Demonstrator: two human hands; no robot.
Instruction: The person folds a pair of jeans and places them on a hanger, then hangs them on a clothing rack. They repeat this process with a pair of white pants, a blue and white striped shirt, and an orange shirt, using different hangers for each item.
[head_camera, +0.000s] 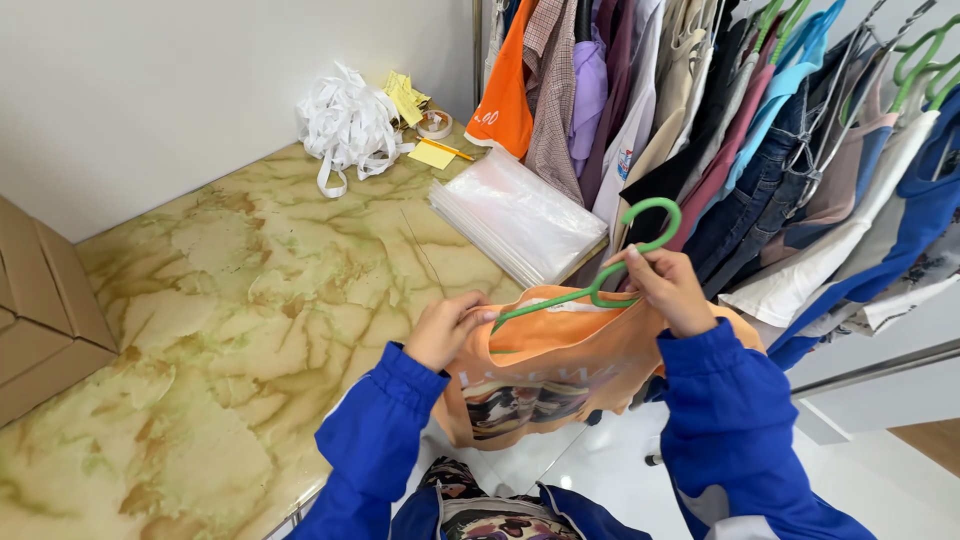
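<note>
The right hand (668, 290) is pinching the neck of a green hanger (610, 268) while the left hand (445, 328) is gripping its left arm tip and the orange shirt (560, 365). The hanger is lying left to right between the hands, off the worktop's (230, 300) front edge, with its hook pointing toward the clothes rack (760, 130).

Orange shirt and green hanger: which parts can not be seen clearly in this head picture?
- Orange shirt: lower part hidden by the blue sleeves; its print is only partly visible.
- Green hanger: its far arm is hidden behind the right hand.
- Left hand: fingertips tucked into the fabric.
- Hanging clothes: tops cut by the upper edge.
</note>
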